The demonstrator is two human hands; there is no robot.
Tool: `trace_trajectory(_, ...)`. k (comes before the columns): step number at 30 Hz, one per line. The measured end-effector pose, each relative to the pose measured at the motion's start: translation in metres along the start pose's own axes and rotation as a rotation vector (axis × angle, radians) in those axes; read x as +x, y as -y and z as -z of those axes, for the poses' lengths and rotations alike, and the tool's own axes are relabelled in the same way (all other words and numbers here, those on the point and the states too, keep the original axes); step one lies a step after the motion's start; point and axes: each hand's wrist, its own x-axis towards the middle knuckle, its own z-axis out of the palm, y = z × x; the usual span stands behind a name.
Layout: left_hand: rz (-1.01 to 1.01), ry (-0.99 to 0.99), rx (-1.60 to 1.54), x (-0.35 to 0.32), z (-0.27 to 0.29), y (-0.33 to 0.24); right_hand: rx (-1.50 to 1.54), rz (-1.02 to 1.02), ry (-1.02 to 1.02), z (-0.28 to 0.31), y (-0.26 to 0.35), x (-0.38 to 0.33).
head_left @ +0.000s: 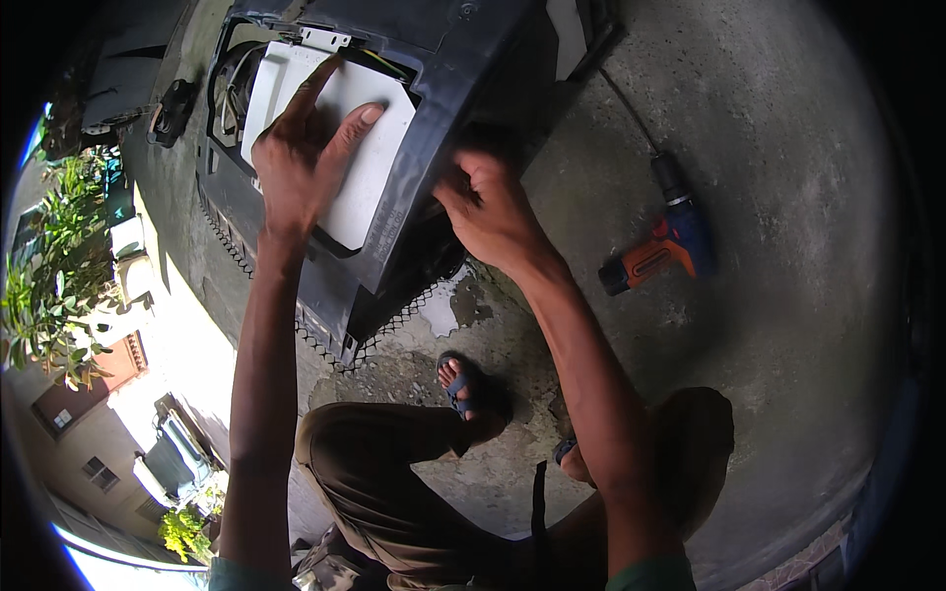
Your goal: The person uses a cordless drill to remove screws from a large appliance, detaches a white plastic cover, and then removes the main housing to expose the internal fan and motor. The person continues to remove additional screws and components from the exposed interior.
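In front of me stands a dark grey plastic housing (419,177) with a white panel (367,197) set in its opening. My left hand (301,163) lies on the panel, thumb and index finger spread apart. The index fingertip reaches a small metal bracket (325,39) at the panel's far edge, near a yellow-green wire (384,64). Beside the housing's right edge, my right hand (483,207) has its fingers curled in toward the shaded side. Anything between those fingers is hidden by shadow and the hand itself. Cables (236,84) show in the opening left of the panel.
A blue and orange cordless drill (665,241) with a long bit lies on the concrete floor (788,295) at right. Jagged mesh-like trim (340,360) sticks out under the housing. A black object (172,113) rests at far left. My sandalled foot (458,382) is close below.
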Motion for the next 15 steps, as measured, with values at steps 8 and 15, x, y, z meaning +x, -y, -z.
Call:
trace_trajectory(8, 0.124, -0.116, 0.106, 0.013, -0.006, 0.014, 0.393, -0.131, -0.171, -0.016, -0.007, 0.006)
trace_trajectory(15, 0.237, -0.109, -0.019, 0.015, -0.008, 0.028, 0.425, -0.116, -0.251, -0.027, -0.009, 0.001)
